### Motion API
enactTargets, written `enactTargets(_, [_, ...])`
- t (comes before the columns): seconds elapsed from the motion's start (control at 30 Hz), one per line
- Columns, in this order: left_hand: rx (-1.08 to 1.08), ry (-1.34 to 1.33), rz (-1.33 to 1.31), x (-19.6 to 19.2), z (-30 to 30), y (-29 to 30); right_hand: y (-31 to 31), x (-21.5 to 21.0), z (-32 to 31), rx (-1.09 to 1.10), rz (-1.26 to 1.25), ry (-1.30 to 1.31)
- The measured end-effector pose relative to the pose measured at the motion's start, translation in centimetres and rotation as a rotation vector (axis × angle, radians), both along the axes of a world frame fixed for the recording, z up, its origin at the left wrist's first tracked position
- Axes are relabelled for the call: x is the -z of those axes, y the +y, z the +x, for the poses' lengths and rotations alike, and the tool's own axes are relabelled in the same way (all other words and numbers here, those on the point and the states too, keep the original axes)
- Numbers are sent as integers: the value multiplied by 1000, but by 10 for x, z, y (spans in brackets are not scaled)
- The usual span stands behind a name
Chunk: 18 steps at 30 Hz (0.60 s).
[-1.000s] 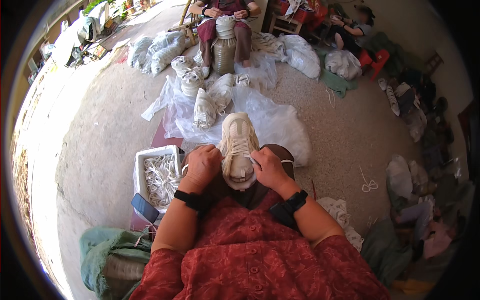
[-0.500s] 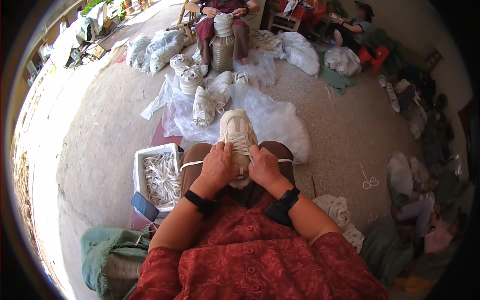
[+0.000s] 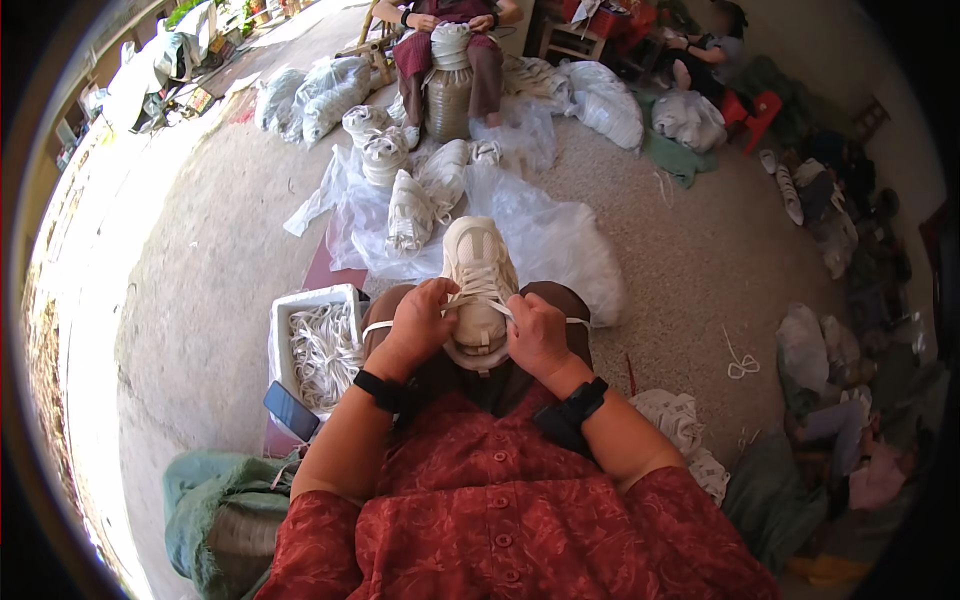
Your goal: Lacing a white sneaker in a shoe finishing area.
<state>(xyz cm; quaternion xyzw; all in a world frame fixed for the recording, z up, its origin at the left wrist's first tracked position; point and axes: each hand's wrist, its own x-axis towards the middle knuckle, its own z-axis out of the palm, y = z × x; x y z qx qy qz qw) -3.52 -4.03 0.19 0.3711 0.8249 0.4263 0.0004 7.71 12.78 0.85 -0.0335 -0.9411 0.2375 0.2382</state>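
Observation:
A cream sneaker (image 3: 480, 255) rests between my knees, toe pointing away and heel opening toward me. Its white shoelace (image 3: 485, 298) runs through the upper eyelets, with the ends drawn out to both sides near the tongue. My left hand (image 3: 425, 318) is closed in a pinch on the lace at the shoe's left edge. On the right edge, my right hand (image 3: 537, 330) pinches the lace's other side. The fingertips partly hide the top eyelets.
At my left stands a white foam box (image 3: 277, 345) of loose laces, a phone (image 3: 291, 410) at its corner. Ahead, several shoes (image 3: 408, 212) lie on clear plastic sheeting (image 3: 540, 235). Beyond them sits another person (image 3: 447, 15) handling a shoe. A green sack (image 3: 205, 500) is at lower left.
My hands have drawn apart and lifted slightly from the shoe, the left one moving outward. The lace between them is now more visible, as is the tongue.

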Motion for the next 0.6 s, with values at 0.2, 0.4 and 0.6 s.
enactTargets(0.2, [-16,-175,11,-8,-1,1,-8,-22,9,-295,116,-19])
enactTargets(0.4, [66,239,-61,-20,-6,-3,-3,1,-17,-159,73,110])
enactTargets(0.6, [96,405,-75,-16,-11,-10,-1,-4,-26,-90,208,17])
